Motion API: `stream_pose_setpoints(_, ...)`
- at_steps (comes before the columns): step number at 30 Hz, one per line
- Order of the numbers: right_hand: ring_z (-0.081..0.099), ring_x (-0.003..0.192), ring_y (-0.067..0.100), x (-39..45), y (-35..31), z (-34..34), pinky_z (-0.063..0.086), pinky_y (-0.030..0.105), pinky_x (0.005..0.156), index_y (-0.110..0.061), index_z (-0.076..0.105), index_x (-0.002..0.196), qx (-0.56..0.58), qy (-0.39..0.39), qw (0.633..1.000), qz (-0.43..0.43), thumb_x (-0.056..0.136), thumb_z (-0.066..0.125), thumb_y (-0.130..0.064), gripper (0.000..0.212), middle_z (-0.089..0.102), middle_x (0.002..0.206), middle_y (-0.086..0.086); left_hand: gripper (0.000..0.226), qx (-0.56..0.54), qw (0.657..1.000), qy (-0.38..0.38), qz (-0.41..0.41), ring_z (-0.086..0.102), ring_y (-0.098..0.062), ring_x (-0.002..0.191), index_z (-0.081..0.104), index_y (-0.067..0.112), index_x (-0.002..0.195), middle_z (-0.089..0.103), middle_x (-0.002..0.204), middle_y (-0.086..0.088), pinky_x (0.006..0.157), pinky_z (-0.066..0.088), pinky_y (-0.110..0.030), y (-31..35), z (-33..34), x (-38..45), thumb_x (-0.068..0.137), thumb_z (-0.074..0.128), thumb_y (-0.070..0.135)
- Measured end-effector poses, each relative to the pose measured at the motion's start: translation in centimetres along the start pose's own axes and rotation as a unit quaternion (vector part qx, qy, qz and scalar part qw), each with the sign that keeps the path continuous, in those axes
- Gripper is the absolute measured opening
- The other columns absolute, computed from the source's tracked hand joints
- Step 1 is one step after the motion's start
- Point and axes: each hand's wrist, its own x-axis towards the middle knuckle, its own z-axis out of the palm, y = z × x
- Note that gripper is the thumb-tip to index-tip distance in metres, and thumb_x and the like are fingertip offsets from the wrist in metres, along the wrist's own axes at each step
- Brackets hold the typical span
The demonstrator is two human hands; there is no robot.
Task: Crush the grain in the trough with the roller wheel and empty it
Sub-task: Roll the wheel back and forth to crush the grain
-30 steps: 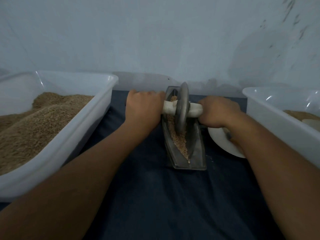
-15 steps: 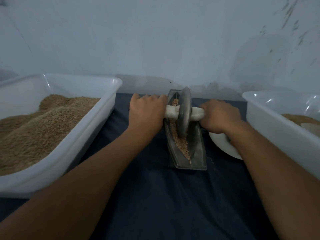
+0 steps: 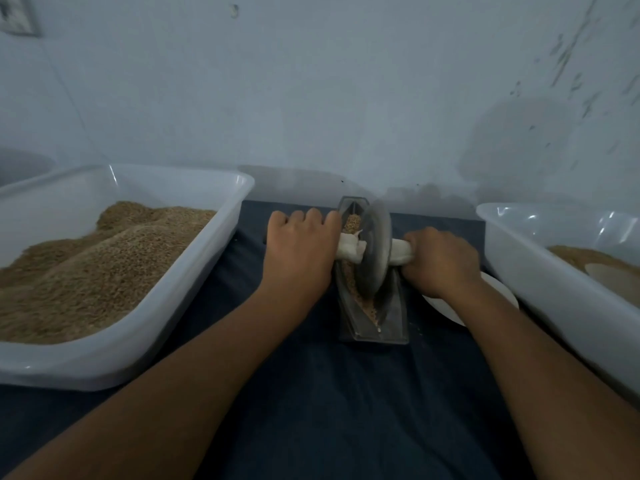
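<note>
Now the grey metal roller wheel (image 3: 375,251) stands upright in the narrow boat-shaped metal trough (image 3: 394,317) on the dark blue cloth (image 3: 311,393), slightly nearer than a second ago. Left hand (image 3: 299,251) and right hand (image 3: 441,261) each grip a white-wrapped axle handle (image 3: 349,249). Brown grain (image 3: 367,303) lies along the trough channel.
</note>
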Motion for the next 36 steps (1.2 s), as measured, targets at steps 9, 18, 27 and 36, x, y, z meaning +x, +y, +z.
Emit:
stream_pose_setpoints(9, 0.043, 0.061, 0.019, -1.6, 0.2, 0.4, 0.035, 0.03, 0.057, -0.03, 0.058, 0.075, -0.021, 0.083, 0.996, -0.022, 0.082, 0.062, -0.038, 0.012, 0.049, 0.065, -0.008, 0.029, -0.02, 1.0, 0.002, 0.011, 0.053, -0.022, 0.079, 0.043, 0.023, 0.098, 0.055, 0.091, 0.001, 0.069, 0.025, -0.034, -0.1, -0.3, -0.5, 0.077, 0.063, 0.024)
stream_pose_setpoints(18, 0.038, 0.059, 0.016, -2.2, 0.0, 0.0, 0.014, 0.028, 0.049, -0.032, 0.05, 0.071, -0.042, 0.113, 0.992, -0.038, 0.081, 0.064, -0.035, 0.018, 0.035, 0.058, -0.012, 0.026, -0.028, 1.0, 0.003, 0.009, 0.051, -0.021, 0.078, 0.043, 0.024, 0.096, 0.055, 0.089, 0.002, 0.069, 0.026, -0.034, -0.3, -0.2, -0.6, 0.078, 0.062, 0.025)
stream_pose_setpoints(27, 0.042, 0.06, 0.016, -1.5, 0.1, 0.5, 0.018, 0.028, 0.05, -0.03, 0.059, 0.076, -0.036, 0.103, 0.994, -0.033, 0.082, 0.063, -0.037, 0.01, 0.041, 0.061, -0.012, 0.022, -0.041, 0.999, 0.019, 0.005, 0.05, -0.021, 0.072, 0.043, 0.023, 0.091, 0.054, 0.083, 0.002, 0.068, 0.027, -0.035, -0.3, 0.3, -0.5, 0.077, 0.06, 0.022)
stream_pose_setpoints(36, 0.056, 0.068, 0.018, -0.6, 0.1, 0.3, 0.039, 0.029, 0.057, -0.031, 0.06, 0.083, -0.021, 0.048, 0.998, -0.018, 0.083, 0.061, -0.038, 0.007, 0.059, 0.074, -0.008, 0.03, -0.026, 0.999, 0.015, 0.016, 0.05, -0.021, 0.07, 0.037, 0.024, 0.087, 0.054, 0.082, 0.002, 0.067, 0.027, -0.035, -0.4, 1.0, 0.2, 0.074, 0.064, 0.022)
